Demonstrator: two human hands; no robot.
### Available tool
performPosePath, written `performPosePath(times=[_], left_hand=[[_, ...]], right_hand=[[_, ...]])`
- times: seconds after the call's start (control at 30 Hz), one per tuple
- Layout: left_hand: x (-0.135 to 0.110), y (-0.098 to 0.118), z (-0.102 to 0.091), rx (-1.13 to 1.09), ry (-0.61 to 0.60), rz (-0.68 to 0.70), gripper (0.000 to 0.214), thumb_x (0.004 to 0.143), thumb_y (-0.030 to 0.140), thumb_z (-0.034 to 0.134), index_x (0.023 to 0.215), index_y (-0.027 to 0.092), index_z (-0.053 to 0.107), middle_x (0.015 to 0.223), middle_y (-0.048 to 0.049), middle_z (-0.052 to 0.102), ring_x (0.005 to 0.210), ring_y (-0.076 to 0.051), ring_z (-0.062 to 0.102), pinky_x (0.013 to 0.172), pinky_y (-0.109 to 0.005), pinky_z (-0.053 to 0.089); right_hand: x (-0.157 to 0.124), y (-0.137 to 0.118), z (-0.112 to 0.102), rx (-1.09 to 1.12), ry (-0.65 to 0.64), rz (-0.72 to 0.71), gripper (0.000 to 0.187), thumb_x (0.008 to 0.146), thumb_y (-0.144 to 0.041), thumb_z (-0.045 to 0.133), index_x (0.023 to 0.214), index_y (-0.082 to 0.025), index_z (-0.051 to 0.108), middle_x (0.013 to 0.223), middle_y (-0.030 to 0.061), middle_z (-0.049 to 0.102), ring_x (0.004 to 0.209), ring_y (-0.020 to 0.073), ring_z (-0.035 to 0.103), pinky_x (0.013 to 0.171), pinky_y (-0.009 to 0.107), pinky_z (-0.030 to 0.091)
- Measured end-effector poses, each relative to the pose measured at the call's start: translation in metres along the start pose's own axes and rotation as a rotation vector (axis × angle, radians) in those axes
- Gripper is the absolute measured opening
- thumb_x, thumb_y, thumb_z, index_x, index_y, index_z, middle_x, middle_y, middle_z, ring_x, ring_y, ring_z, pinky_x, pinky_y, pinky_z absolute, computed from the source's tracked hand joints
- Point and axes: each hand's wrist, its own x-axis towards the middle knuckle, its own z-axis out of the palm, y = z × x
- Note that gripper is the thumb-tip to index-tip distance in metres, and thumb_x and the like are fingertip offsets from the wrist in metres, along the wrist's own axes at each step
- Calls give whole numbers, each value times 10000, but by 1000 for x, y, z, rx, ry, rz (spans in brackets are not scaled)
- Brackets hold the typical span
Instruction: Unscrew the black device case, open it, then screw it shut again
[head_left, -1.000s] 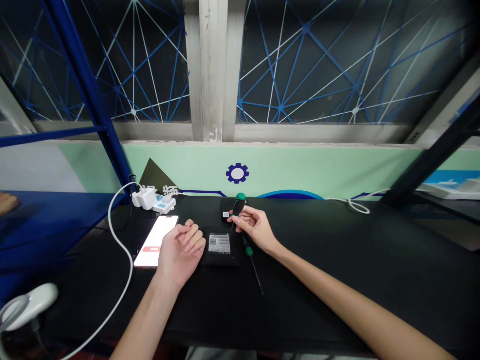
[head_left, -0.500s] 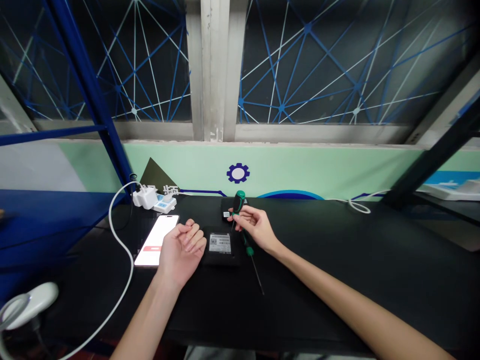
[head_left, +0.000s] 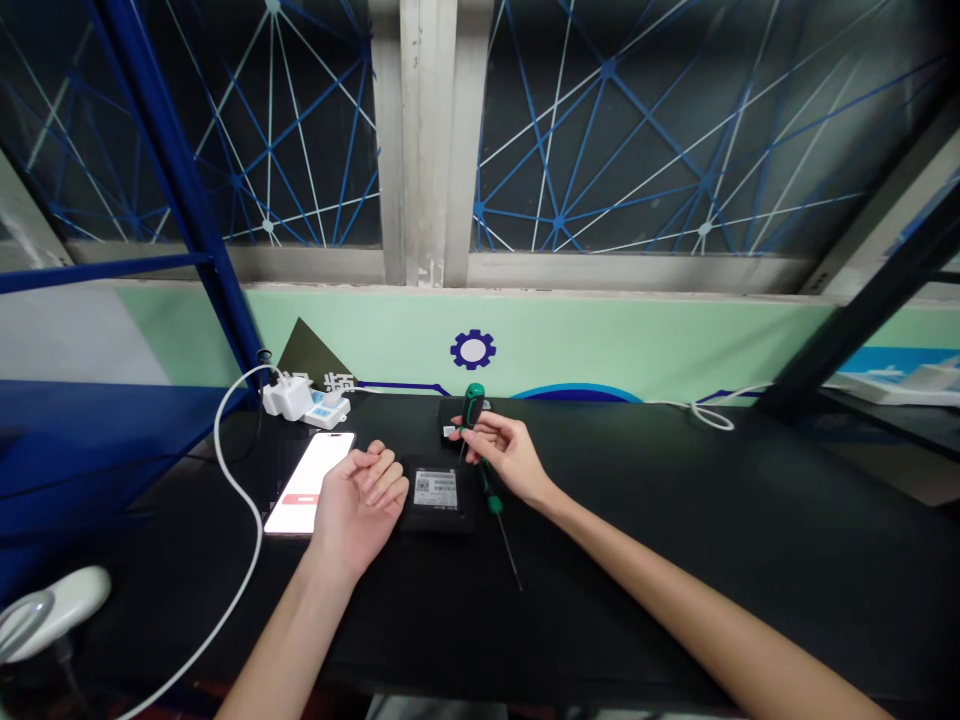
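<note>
My right hand [head_left: 511, 452] pinches a green and black screwdriver [head_left: 473, 405], held nearly upright. Its thin shaft points down at the upper right corner of a flat black device [head_left: 438, 518] with a white printed label [head_left: 435, 490]. Whether the tip sits in a screw is too small to tell. My left hand [head_left: 363, 508] rests palm up at the device's left side, its fingers loosely curled and no object showing in them. Under my right hand, a second green and black screwdriver [head_left: 494, 504] lies on the table, its shaft toward me.
Left of my left hand lies a phone [head_left: 307, 480] with a lit screen. White plugs and a power strip [head_left: 327, 410] stand behind it. A white cable [head_left: 259, 540] curves down the left side. Another black box [head_left: 451, 412] sits behind the screwdriver. A white device [head_left: 64, 610] is at the lower left.
The whole view has shifted very slightly. Both hands and the held screwdriver keep practically the same pose over the device.
</note>
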Motion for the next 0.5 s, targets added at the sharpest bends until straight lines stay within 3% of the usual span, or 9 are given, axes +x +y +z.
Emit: performPosePath(times=[0.13, 0.23, 0.33, 0.5], left_hand=[[1, 0, -1, -4, -6, 0, 246, 787, -28, 416, 695, 199, 389, 506, 83, 233, 361, -73, 278, 380, -220, 260], [2, -1, -1, -8, -10, -2, 244, 788, -22, 419, 693, 200, 384, 512, 83, 233, 363, -73, 276, 381, -220, 260], [2, -1, -1, -11, -5, 0, 247, 783, -25, 425, 693, 201, 383, 510, 83, 231, 362, -74, 278, 379, -218, 261], [0, 0, -1, -8, 1, 6, 252, 778, -26, 426, 688, 203, 378, 507, 82, 235, 361, -74, 277, 376, -218, 263]], right_hand=[[2, 5, 3, -10, 67, 8, 385, 754, -501, 793, 777, -190, 565, 726, 47, 722, 536, 132, 588, 529, 266, 491], [3, 7, 6, -22, 99, 10, 442, 725, -505, 817, 748, -213, 487, 636, -10, 662, 512, 124, 571, 518, 251, 487], [2, 7, 4, -27, 74, -9, 379, 757, -498, 791, 823, -195, 574, 672, -18, 653, 504, 105, 552, 523, 245, 490], [1, 3, -3, -1, -28, -9, 405, 816, -489, 726, 1049, -159, 700, 921, 88, 754, 580, 131, 606, 583, 289, 524]])
